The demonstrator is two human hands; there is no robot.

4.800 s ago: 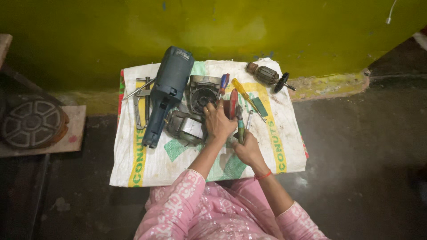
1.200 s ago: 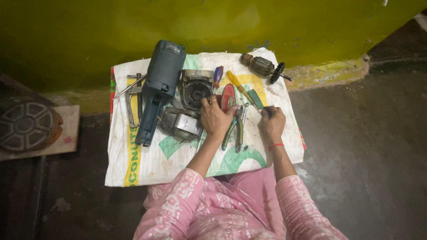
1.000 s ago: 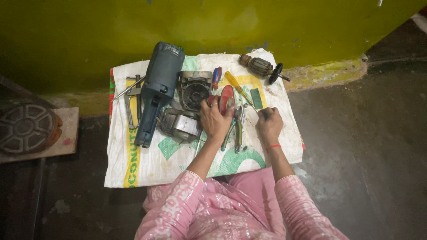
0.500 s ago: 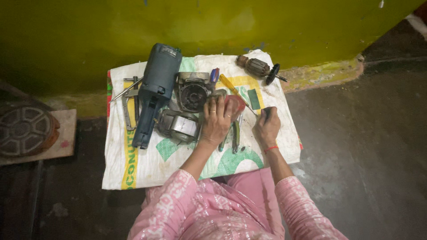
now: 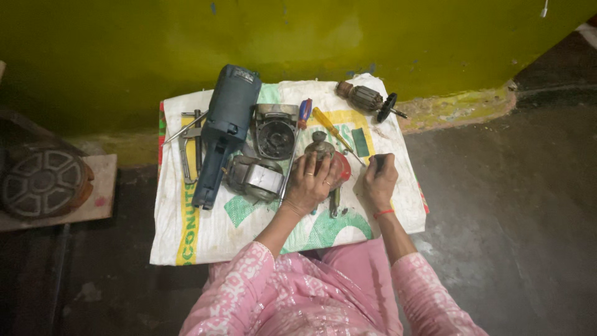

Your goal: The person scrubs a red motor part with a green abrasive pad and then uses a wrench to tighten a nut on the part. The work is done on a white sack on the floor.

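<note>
Centre of frame: the left hand [image 5: 309,185] lies cupped over a small metal gear-head part [image 5: 321,148] with a red piece beneath, fingers wrapped round it, steadying it on the white woven sack [image 5: 205,230] spread on the floor. Just right of it, the right hand [image 5: 379,180] is closed round a thin dark tool [image 5: 377,160], wrist bent, tip aimed toward the part. Judged step: working on the held part; the next move calls for firm bracing and fine aim. Upper left: blue motor housing [image 5: 225,127]; upper right: armature [image 5: 367,99]
</note>
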